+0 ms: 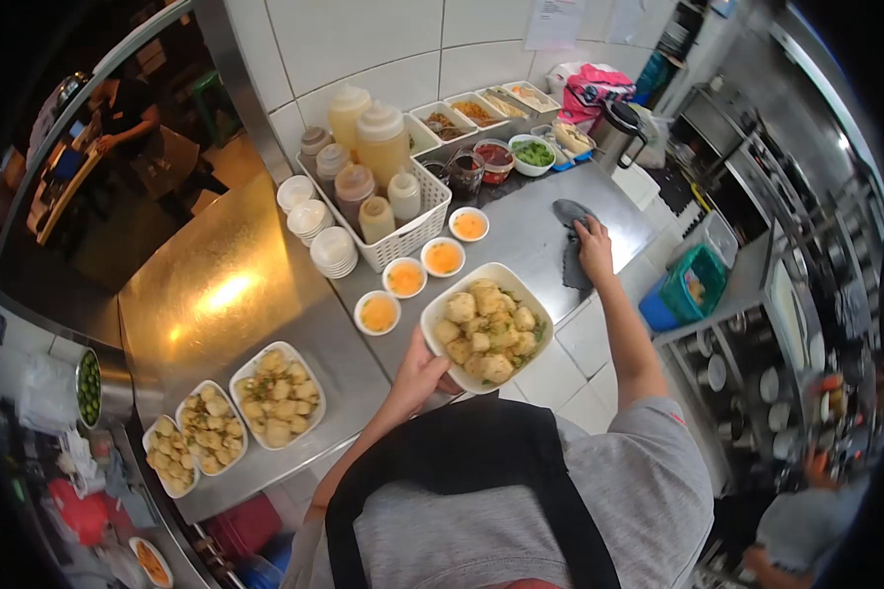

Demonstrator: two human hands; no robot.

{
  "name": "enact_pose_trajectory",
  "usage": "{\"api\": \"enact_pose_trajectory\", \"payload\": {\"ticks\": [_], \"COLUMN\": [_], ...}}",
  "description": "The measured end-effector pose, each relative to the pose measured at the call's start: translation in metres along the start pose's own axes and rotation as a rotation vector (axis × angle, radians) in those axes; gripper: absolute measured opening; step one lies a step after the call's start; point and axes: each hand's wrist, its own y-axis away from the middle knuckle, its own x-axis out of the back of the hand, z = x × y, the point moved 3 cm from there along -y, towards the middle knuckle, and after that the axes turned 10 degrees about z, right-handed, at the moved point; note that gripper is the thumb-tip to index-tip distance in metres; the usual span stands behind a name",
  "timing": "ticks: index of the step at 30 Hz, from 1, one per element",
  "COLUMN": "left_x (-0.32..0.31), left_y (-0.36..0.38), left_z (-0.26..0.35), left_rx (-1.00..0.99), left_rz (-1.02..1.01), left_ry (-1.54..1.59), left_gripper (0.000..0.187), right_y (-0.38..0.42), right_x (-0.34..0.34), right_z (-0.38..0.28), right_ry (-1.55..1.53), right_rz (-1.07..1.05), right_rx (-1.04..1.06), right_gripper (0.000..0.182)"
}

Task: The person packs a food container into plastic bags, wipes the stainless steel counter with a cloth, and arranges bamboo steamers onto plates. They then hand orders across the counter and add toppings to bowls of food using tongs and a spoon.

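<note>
My left hand (424, 371) grips the near left rim of a white square bowl (543, 339) filled with pale round dumplings or potatoes (486, 324) flecked with green herbs. The bowl is held up in front of my chest. My right hand (593, 247) is stretched out to the right, its fingers closed on a dark grey cloth (572, 214) that lies on the steel counter (530, 211). Several small white cups of orange sauce (405, 278) stand in a row just beyond the bowl.
A white basket (413, 240) of squeeze bottles stands near the wall, beside stacked small white dishes (334, 250). Three more filled bowls (277, 395) sit on the left counter. Ingredient trays (473, 111) line the back, with a thermal jug (619, 133) at right. Other people (133, 123) are in view.
</note>
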Motion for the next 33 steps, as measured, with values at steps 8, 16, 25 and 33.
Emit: {"api": "enact_pose_trajectory", "payload": {"ticks": [8, 16, 25, 33], "left_x": [-0.096, -0.124, -0.078, -0.104], "left_y": [-0.104, -0.137, -0.121, -0.17], "left_z": [-0.052, -0.058, -0.047, -0.041], "left_rx": [0.002, 0.019, 0.163, 0.084], "left_rz": [0.065, 0.144, 0.159, 0.216], "left_ry": [-0.025, -0.023, -0.105, -0.265], "left_gripper": [0.062, 0.073, 0.058, 0.062], "right_y": [-0.142, -0.272, -0.316, -0.32], "right_x": [-0.012, -0.108, -0.155, -0.159], "right_z": [0.016, -0.039, -0.082, -0.084], "right_ry": [-0.417, -0.442, 0.046, -0.045], "right_rz": [0.033, -0.082, -0.313, -0.048], "right_rx": [-0.057, 0.169, 0.484, 0.58], "right_gripper": [0.033, 0.018, 0.013, 0.009]}}
